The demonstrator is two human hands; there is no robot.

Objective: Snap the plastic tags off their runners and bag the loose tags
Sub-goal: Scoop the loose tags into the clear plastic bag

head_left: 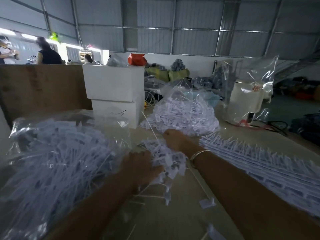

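Landmark: small heap of loose white plastic tags [166, 158] at centre of pale worktop [173, 210]. Left hand [142, 166] pressed into heap's near-left edge, fingers curled round a bunch of tags; right hand [174, 140] at heap's far side, fingers curled into the tags, exact pinch blurred; thin gold bangle [199, 157] on right wrist.

Left of heap: clear plastic bag stuffed with white tags [57, 153], mouth not made out. Right of heap: flat stack of white unsnapped tag runners [259, 163]. Beyond heap: larger mound of tangled white tags [181, 113]; bare white runner stick [150, 126] slanting up from heap.

Risks, judged: long tails likely to snag, so a lifted bunch may drag neighbours off the worktop; stray tags [207, 202] near the front already scattered, easily swept off by a forearm; loose tags may mix into the runner stack.

Surroundings: stacked white boxes [116, 90] and brown cardboard panel [41, 87] behind; clear bag over white canister [245, 99] far right; corrugated metal shed walls; people standing far left.
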